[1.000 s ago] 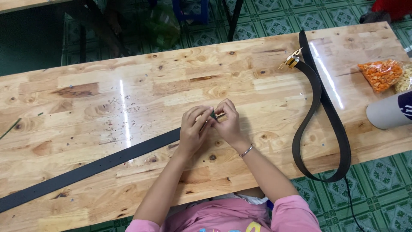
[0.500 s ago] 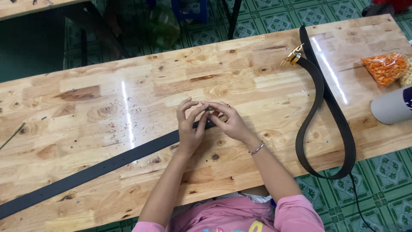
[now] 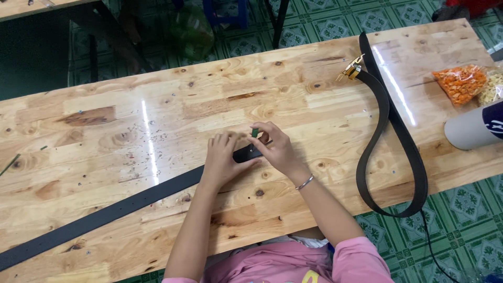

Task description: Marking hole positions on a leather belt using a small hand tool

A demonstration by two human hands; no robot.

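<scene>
Right grip: the right hand [image 3: 277, 152] pinches a small dark green piece [image 3: 254, 133] between its fingertips, raised just above the strap's end. Half a second ago that piece sat low among the fingers; now it stands upright and clear of them.
Left grip: the left hand [image 3: 222, 160] is pressed flat on the end of the black strap [image 3: 120, 208], fingers curled over it, pinning it to the surface [image 3: 157, 105]. It has stayed there through the last second.
What changed: both hands have slid slightly toward 3 o'clock along the strap end, and the green piece has come up into sight, which I read as it being readied at the strap tip.
Strap: it runs from the hands toward 8 o'clock, lying flat and reaching the picture's left edge.
Second belt: at 3 o'clock a looped black belt [image 3: 390, 131] with a gold buckle [image 3: 351, 68] lies well apart, partly hanging over the near edge.
Further out: an orange snack bag [image 3: 461, 83] and a grey tube [image 3: 469, 128] sit at 2 o'clock, untouched.
</scene>
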